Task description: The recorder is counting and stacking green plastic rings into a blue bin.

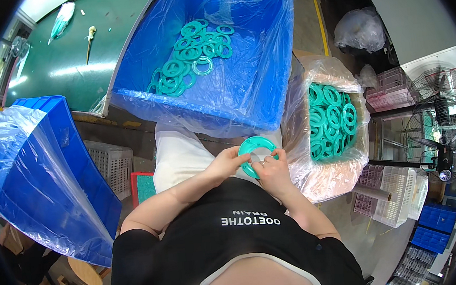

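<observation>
Both hands meet just in front of the person's chest on one teal plastic ring [255, 153]. The left hand [224, 163] grips its left edge, fingers clamped on the rim, while the right hand [274, 172] pinches the lower right rim, its fingers closed on the ring too. The ring is held tilted over a white cloth [180, 155] on the lap.

Straight ahead stands one large blue crate [265, 68] lined with clear plastic film; in it lies a loose heap of like teal rings [190, 56] — roughly twenty, the overlap hides an exact count. To the right, just beside the hands, one bag-lined carton [323, 177] holds more teal rings stacked on edge [332, 120], about a dozen visible. At the left sits a second blue crate [72, 156], also film-lined, its contents out of sight. Beyond the crates lies a green surface [69, 58] — two small items rest on it. A standing fan [443, 118] is at the far right.
</observation>
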Motion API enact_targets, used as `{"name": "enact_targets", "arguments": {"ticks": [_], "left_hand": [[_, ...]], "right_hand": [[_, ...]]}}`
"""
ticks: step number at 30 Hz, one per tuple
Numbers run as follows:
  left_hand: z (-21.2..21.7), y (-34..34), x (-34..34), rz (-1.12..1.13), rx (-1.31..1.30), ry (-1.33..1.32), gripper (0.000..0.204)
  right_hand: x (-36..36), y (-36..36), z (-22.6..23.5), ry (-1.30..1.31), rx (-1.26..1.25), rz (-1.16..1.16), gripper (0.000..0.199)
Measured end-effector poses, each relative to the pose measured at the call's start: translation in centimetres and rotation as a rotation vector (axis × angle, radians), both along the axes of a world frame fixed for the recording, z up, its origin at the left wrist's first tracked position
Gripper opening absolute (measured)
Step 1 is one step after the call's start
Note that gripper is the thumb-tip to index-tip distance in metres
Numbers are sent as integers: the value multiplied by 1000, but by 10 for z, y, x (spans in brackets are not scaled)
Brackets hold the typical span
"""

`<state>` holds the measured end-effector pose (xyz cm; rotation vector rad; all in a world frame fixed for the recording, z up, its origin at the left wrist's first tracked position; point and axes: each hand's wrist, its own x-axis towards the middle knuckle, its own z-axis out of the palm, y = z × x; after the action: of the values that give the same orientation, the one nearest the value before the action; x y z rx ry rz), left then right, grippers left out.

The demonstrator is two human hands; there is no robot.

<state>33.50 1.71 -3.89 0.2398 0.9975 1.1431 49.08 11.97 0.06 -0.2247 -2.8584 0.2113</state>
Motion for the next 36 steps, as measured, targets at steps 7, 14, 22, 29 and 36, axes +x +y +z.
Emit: {"name": "enact_targets", "arguments": {"ticks": [7, 14, 22, 29, 36], "left_hand": [[-16, -12, -4, -4, 172, 1227, 24], [-6, -91, -102, 549, 47, 425, 20], [-138, -309, -140, 769, -683, 510, 29], [-141, -304, -150, 602, -735, 1456, 23], [88, -98, -233, 653, 241, 1893, 13]], "right_hand": [[-8, -10, 5, -92, 15, -38, 7], [41, 83, 13, 170, 283, -509, 32], [128, 219, -62, -384, 357, -999, 61], [-56, 97, 91, 42, -221, -111, 37], [-142, 22, 205, 402, -820, 959, 27]]}}
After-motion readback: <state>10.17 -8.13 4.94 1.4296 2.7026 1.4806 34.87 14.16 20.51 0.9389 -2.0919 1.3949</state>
